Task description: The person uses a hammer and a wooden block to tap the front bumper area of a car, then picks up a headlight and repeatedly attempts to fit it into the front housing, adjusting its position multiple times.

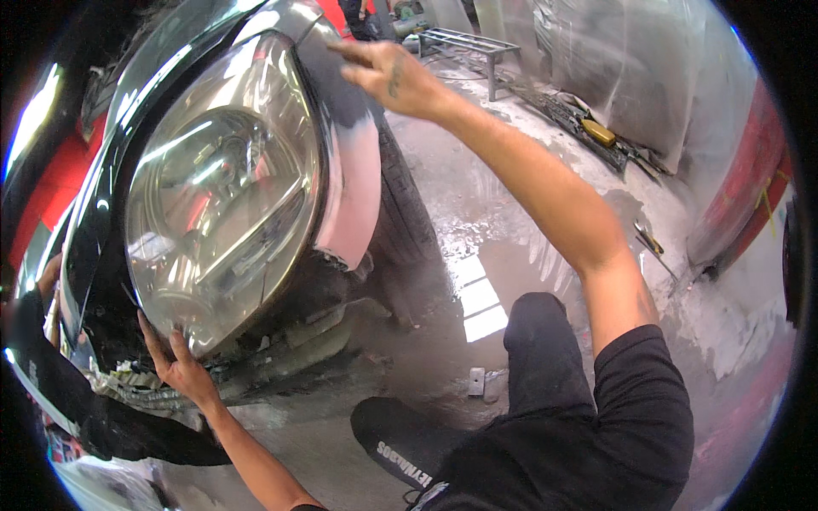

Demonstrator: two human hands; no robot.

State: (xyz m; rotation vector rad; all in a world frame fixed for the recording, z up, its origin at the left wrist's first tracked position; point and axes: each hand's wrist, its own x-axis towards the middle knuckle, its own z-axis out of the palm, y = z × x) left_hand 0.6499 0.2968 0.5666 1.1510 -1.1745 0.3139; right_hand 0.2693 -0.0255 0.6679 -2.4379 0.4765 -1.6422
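Observation:
A large clear headlight [226,196] fills the left of the head view, set in the front of a dark car. At its lower edge my left hand [183,370] rests with fingers apart, the tips touching the lens and the dark trim. My right hand [392,77] is raised to the fender strip beside the headlight's top, fingers stretched toward its grey part [319,53]. Lower down, that strip turns to pink filler or primer [354,192] with a ragged bottom end. Nothing shows in either hand.
A tyre [405,200] stands behind the fender. Wet concrete floor [477,221] has a small block [477,381], a tool [649,238] and long dark parts [588,136] on it. A metal stand [469,43] is farther back. Another person's hand [51,277] shows at far left.

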